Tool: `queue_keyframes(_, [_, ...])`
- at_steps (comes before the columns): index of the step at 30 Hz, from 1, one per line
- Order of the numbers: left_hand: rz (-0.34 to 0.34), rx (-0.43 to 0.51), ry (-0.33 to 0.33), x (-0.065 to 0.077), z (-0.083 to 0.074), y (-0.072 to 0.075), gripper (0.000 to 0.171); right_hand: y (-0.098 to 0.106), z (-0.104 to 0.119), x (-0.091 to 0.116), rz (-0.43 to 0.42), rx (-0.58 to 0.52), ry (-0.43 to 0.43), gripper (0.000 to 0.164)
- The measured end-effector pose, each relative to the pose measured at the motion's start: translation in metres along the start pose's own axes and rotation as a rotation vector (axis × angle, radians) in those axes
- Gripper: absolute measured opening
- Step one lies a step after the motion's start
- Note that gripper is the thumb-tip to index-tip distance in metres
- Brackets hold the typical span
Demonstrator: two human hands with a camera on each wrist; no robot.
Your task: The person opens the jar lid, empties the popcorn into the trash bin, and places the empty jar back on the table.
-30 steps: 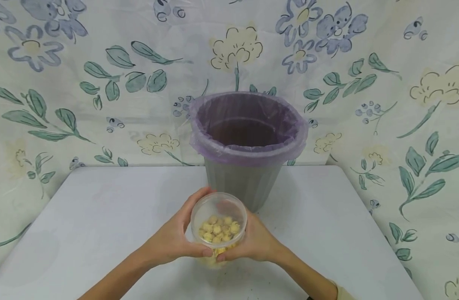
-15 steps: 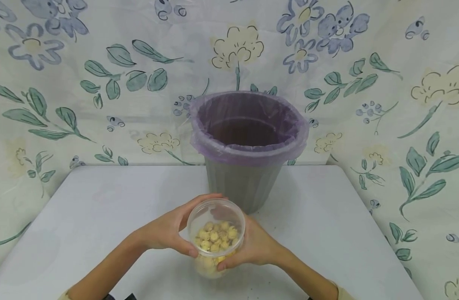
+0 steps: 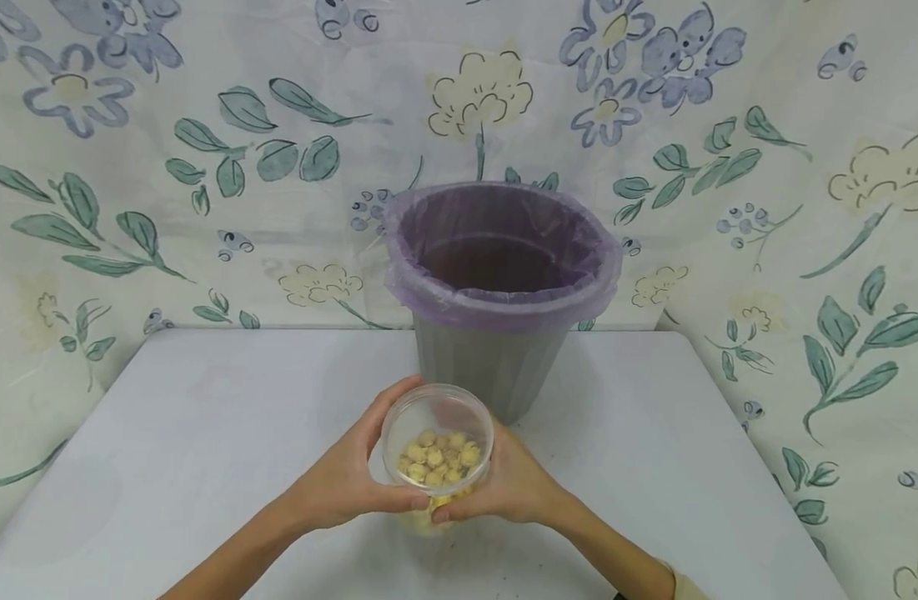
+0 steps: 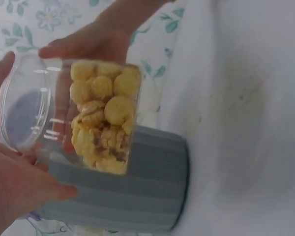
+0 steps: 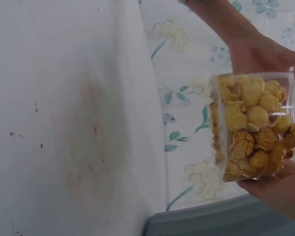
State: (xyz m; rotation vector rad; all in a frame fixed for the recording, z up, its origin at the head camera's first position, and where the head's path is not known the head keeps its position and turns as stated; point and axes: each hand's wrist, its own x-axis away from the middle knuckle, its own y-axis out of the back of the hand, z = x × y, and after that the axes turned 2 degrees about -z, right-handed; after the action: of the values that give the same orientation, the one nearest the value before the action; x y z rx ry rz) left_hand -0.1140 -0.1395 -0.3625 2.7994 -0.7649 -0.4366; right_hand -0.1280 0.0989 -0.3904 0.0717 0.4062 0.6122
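Gripped by the left hand [image 3: 346, 477] and right hand [image 3: 514, 482], 1 clear jar [image 3: 438, 407] of yellow popcorn [image 3: 438, 458] is raised above the table [image 3: 233, 417], nearer than the grey bin [image 3: 492, 358]. 2 thumbs [image 3: 400, 499] lie across its near side, forearms [image 3: 259, 533] slanting inward. Far-side fingers [image 3: 404, 390] are mostly hidden; the bin's floor is too dark to make out.

From the head, the scene is viewed from above, forward and down over the table [image 3: 218, 417] and jar [image 3: 428, 410], towards the bin [image 3: 489, 367] and flowered cloth [image 3: 383, 67]. From each wrist the jar is seen closer, side-on, with the view tipped: the table is placed right in the left wrist's, left in the right wrist's. All four are shared by both.
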Motion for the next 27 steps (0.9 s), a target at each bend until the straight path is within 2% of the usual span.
queue_keyframes(3, [0.089, 0.064, -0.022, -0.004, 0.000, 0.008, 0.112, 0.000, 0.000, 0.000, 0.014, -0.006, 0.004, 0.109])
queue_keyframes(7, [0.270, 0.186, -0.056, -0.012, 0.002, 0.020, 0.111, -0.001, 0.001, 0.001, 0.051, 0.000, 0.002, 0.109])
queue_keyframes(9, [0.348, 0.217, -0.064, -0.016, 0.002, 0.025, 0.110, -0.001, 0.002, 0.001, 0.070, 0.010, 0.004, 0.108])
queue_keyframes(12, [0.390, 0.233, -0.045, -0.020, 0.001, 0.028, 0.108, -0.001, 0.002, 0.001, 0.088, 0.009, 0.009, 0.109])
queue_keyframes(14, [0.369, 0.221, -0.040, -0.020, 0.001, 0.027, 0.105, -0.001, 0.002, 0.002, 0.091, 0.012, 0.014, 0.109])
queue_keyframes(16, [0.316, 0.193, -0.036, -0.017, 0.000, 0.025, 0.102, -0.001, 0.002, 0.002, 0.082, 0.013, 0.016, 0.110])
queue_keyframes(20, [0.164, 0.114, -0.036, -0.011, -0.002, 0.014, 0.100, 0.000, 0.001, 0.001, 0.042, 0.012, 0.023, 0.110])
queue_keyframes(23, [0.060, 0.090, -0.026, -0.007, -0.001, 0.005, 0.099, 0.000, 0.001, 0.000, 0.014, 0.000, 0.023, 0.108])
queue_keyframes(27, [-0.004, 0.053, -0.029, -0.002, -0.002, -0.002, 0.103, 0.000, 0.000, 0.001, -0.002, -0.018, 0.014, 0.105])
